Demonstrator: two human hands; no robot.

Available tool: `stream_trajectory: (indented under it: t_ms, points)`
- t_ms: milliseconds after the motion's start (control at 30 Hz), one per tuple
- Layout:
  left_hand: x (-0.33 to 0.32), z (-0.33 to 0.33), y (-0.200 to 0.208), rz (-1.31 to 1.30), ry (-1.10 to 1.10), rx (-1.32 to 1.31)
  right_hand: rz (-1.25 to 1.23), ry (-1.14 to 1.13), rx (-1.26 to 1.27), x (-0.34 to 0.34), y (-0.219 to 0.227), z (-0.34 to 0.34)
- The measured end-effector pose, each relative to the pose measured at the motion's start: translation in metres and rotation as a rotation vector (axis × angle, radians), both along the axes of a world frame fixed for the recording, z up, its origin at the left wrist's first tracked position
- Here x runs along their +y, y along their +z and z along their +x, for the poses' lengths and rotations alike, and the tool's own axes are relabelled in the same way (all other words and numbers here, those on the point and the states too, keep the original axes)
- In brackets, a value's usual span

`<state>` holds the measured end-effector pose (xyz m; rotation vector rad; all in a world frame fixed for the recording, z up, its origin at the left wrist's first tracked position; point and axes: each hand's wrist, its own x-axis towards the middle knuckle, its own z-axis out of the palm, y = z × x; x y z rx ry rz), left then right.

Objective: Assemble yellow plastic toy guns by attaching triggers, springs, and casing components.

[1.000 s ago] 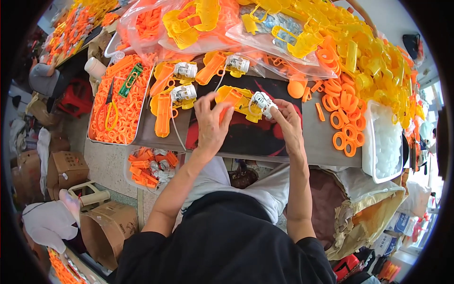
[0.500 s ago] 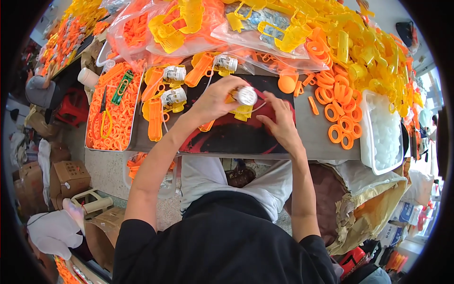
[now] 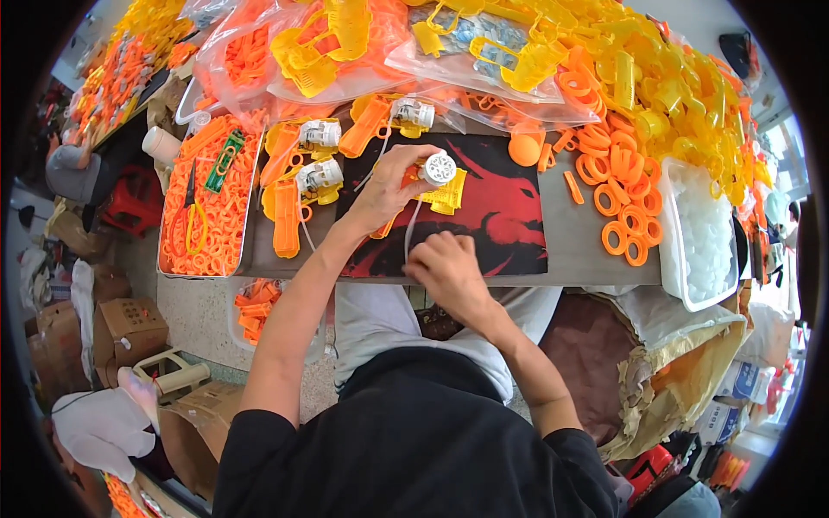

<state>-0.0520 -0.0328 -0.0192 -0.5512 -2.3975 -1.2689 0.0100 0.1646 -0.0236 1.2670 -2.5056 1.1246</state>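
My left hand [image 3: 393,190] is closed round a white cylinder [image 3: 439,169] with a patterned round end, held over a yellow toy-gun shell [image 3: 446,193]. A bit of the shell's orange grip shows beneath that hand. From there a thin whitish tube [image 3: 412,226] runs down toward me. My right hand [image 3: 451,269] pinches its lower end near the mat's front edge; the fingertips are partly hidden. Both hands are above a black and red mat [image 3: 505,220]. On the left lie several half-built yellow and orange toy guns [image 3: 285,207] with white cylinders and tubes.
At left, a tray [image 3: 162,250] holds small orange parts, scissors [image 3: 188,216] and a green tool [image 3: 224,160]. Orange rings [image 3: 612,240] lie at right beside a white bin [image 3: 667,259] of translucent pieces. Yellow shells [image 3: 673,112] and bagged orange parts [image 3: 246,65] are heaped behind.
My right hand has swung down and left from beside the cylinder, with the tube now drawn toward me. My left hand has shifted slightly left and tilted the cylinder, so its patterned end shows.
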Motion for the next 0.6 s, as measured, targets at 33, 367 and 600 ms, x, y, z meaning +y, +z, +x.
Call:
stream_trajectory:
  t_ms: [33,367,600]
  points:
    - [0.002,-0.003,0.001,-0.001,-0.003,0.0,-0.099,-0.031,-0.085,0.008,-0.004,-0.008]
    - [0.0,-0.004,-0.003,0.073,-0.058,-0.067,-0.103,-0.656,-0.099,-0.019,-0.011,-0.073]
    - [-0.002,-0.001,0.0,0.048,-0.05,-0.017,-0.166,-0.612,-0.179,-0.023,-0.024,-0.074]
